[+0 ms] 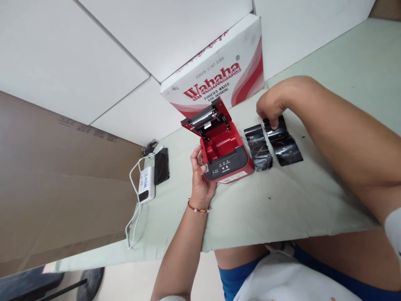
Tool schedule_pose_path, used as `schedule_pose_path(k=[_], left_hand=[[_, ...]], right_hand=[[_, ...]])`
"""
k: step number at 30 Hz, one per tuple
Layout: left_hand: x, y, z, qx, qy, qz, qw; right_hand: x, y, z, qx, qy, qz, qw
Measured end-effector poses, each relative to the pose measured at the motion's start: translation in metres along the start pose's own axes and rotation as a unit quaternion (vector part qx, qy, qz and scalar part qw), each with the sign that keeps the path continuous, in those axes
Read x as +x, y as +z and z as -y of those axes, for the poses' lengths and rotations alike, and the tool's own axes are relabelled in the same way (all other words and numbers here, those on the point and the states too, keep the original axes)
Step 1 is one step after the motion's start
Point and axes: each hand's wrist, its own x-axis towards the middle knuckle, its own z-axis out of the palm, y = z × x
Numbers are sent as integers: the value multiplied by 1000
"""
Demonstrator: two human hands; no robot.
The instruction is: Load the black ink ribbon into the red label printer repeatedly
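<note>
A small red printer [224, 150] with its lid flipped open sits on the pale green table [257, 209]. My left hand [199, 177] grips its left side, fingers wrapped on the casing. Right of the printer lie two black plastic-wrapped packs, one [258, 147] beside the printer and another [283, 142] farther right. My right hand [272, 105] is curled over the far end of the right pack, fingertips pinching its top edge.
A white and red Wahaha water carton [219, 69] stands behind the printer. A white power bank [146, 184] with a cable, a black phone [162, 166] and keys [149, 147] lie at the table's left. Brown cardboard [62, 184] covers the floor at left.
</note>
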Motion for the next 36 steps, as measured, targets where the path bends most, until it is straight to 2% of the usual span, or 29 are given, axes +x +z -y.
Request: schedule_pose_path(k=[3,5,7,10,12,14,16,20,23,26,32,36], left_hand=[[0,0,-1,10,2,4,1000],[0,1,-1,8,0,0,1000],[-1,3,-1,0,-2,-8,1000],[-1,6,-1,-9,-1,-18,1000],[-1,7,-1,-9,2,-23,1000],[-2,7,-2,-5,5,-24,1000],[-3,6,-2,4,8,-25,1000],[-4,1,-3,37,3,-9,999],[-3,-2,-1,63,16,7,998],[-2,-3,1,50,17,2,999],[-2,1,2,50,14,-14,999],[-2,2,4,38,34,-18,999]], right_hand=[[-15,-9,7,-87,-24,116,989],[-32,-20,12,-113,-61,124,984],[-55,-36,12,-105,-113,108,982],[-94,-62,6,-40,-195,69,977],[-115,-74,5,8,-255,20,967],[-126,-76,13,50,-324,-32,944],[-127,-68,30,77,-365,-62,926],[-110,-36,73,60,-332,-75,938],[-96,-16,91,45,-295,-80,951],[-89,-6,96,58,-264,-74,960],[-88,-4,98,35,-255,-33,966],[-85,0,99,30,-256,-43,965]])
